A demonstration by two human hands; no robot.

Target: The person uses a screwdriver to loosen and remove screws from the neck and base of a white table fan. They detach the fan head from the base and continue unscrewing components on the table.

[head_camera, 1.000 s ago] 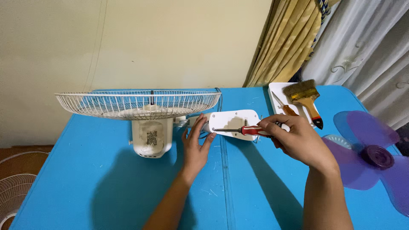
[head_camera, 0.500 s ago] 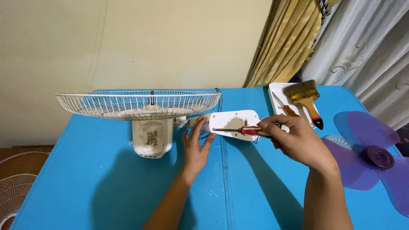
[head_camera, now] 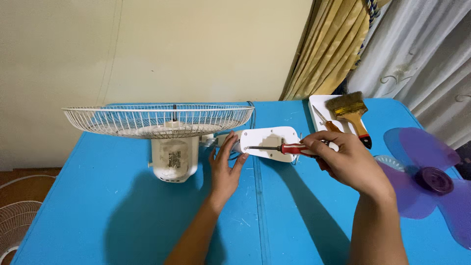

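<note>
- The left hand (head_camera: pixel 224 169) lies open on the blue table (head_camera: pixel 122 216), with its fingers spread a little. The fingertips touch the left end of the white fan base (head_camera: pixel 270 141).
- The right hand (head_camera: pixel 349 162) is curled around the red handle of a screwdriver (head_camera: pixel 279 147) and grips it tight.
- The screwdriver lies flat, and its metal tip points left, onto the white fan base.
- The white fan base lies in the middle of the table, between the two hands.
- Left of the base is the fan motor (head_camera: pixel 174 158), with the wire fan guard (head_camera: pixel 157 120) lying on top of it like a big bowl.
- A white tray (head_camera: pixel 321 104) sits at the far side of the table. A paintbrush (head_camera: pixel 352 114) with a wooden handle lies on it.
- A purple fan blade (head_camera: pixel 427 172) lies on the right side of the table.
- Yellow curtains (head_camera: pixel 333 44) hang behind the table.
</note>
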